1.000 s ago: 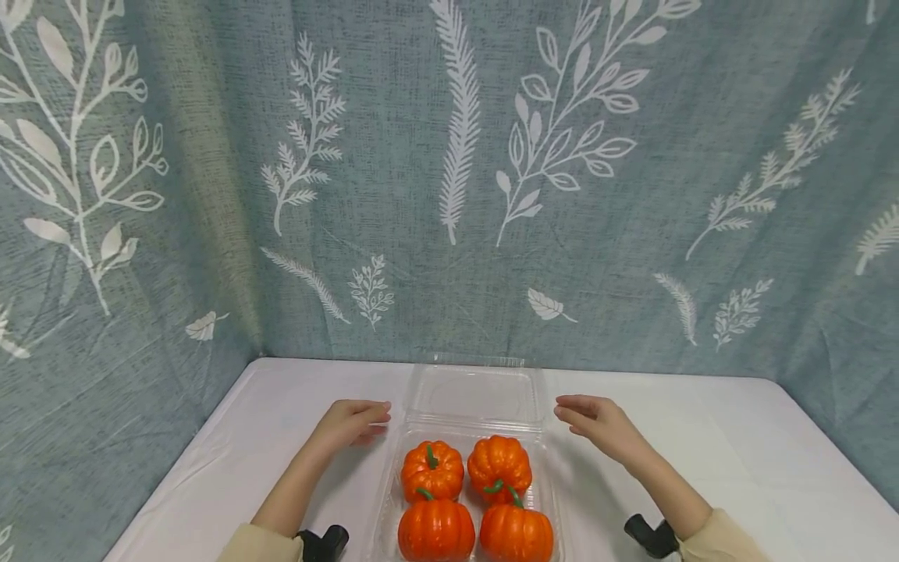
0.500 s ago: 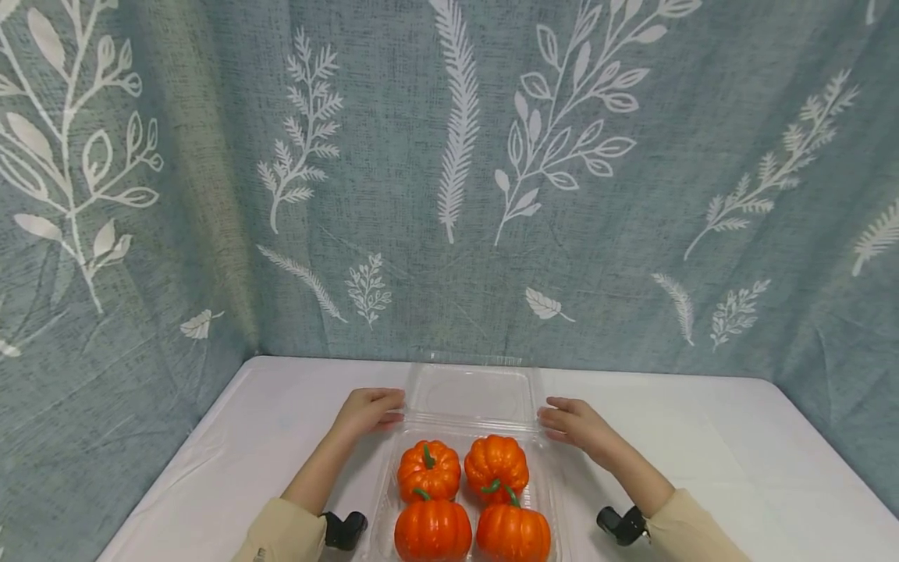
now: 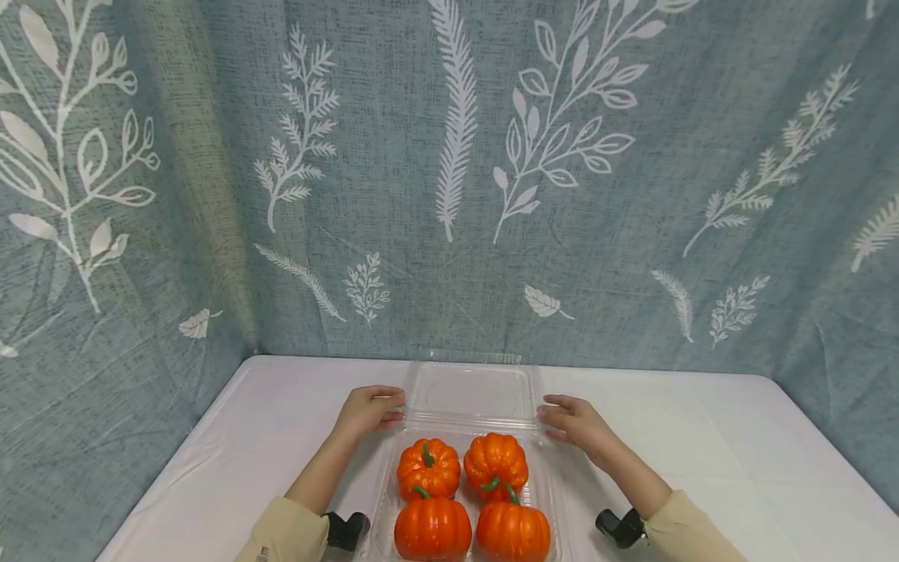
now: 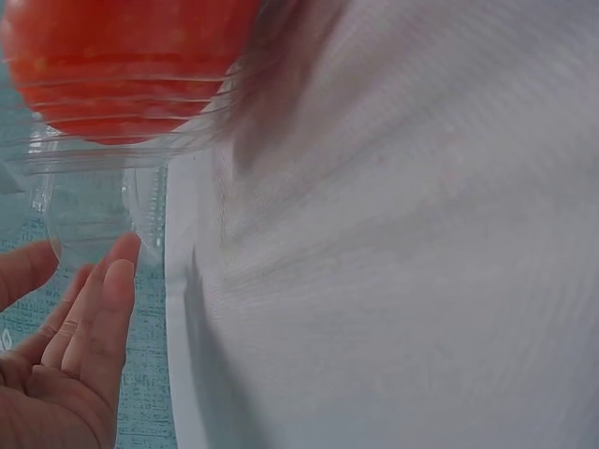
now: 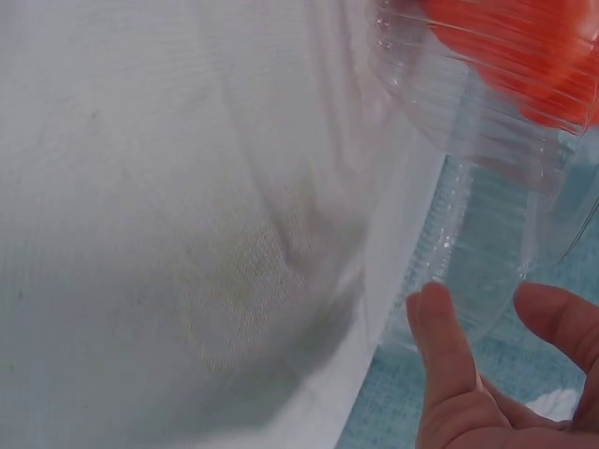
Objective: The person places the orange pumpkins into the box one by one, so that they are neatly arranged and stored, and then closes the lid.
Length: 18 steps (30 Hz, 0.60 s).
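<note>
A clear plastic clamshell container (image 3: 382, 507) lies unfolded, its hinged lid (image 3: 470, 394) laid back toward the curtain. Orange toy pumpkins with green stems fill its base, among them a rear left pumpkin (image 3: 428, 470), a rear right pumpkin (image 3: 495, 462) and a front right pumpkin (image 3: 513, 532). My left hand (image 3: 372, 409) is at the lid's left edge, fingers extended, thumb (image 4: 28, 271) apart from them. At the right edge my right hand (image 3: 572, 421) mirrors it; in the right wrist view its fingers (image 5: 440, 337) and thumb (image 5: 557, 318) stand apart, fingertips right at the lid.
A white cloth covers the table (image 3: 688, 453). Behind it hangs a blue-green curtain (image 3: 393, 195) with white leaf prints, which also runs along both sides. Black wrist cameras, one at the left wrist (image 3: 346, 531) and one at the right (image 3: 620, 528), sit beside the container.
Both hands have moved inward, from beside the container to the lid's side edges. During the last half second they have barely moved. The pumpkins stay put in the base.
</note>
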Each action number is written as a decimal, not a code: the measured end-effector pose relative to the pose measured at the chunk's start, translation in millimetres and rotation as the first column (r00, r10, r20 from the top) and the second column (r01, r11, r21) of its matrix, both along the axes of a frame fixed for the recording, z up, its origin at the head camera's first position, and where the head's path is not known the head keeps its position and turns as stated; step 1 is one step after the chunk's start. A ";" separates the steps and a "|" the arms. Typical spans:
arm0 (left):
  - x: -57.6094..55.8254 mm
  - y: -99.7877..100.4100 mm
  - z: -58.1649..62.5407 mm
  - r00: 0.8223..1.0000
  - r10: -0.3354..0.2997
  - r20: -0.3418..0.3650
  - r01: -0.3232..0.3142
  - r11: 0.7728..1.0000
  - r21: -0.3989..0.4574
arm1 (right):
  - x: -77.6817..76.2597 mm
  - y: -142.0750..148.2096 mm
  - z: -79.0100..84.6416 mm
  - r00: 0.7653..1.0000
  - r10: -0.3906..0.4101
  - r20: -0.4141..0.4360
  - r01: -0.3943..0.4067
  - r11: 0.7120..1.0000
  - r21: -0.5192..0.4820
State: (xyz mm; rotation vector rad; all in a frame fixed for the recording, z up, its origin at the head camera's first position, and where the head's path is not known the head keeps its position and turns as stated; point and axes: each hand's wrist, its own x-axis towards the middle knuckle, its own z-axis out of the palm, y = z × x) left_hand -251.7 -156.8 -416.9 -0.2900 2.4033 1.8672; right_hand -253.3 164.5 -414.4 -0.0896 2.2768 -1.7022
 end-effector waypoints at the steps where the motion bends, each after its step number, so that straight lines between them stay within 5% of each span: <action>1: 0.4 0.0 0.5 1.000 0.002 -0.011 -0.002 1.000 0.002 | -0.2 -0.2 -0.1 1.000 -0.006 -0.002 0.006 1.000 -0.006; 18: 4.5 1.6 5.4 0.973 0.034 -0.229 -0.049 0.997 -0.064 | 4.6 -2.3 9.1 0.981 -0.132 -0.141 0.122 0.989 -0.078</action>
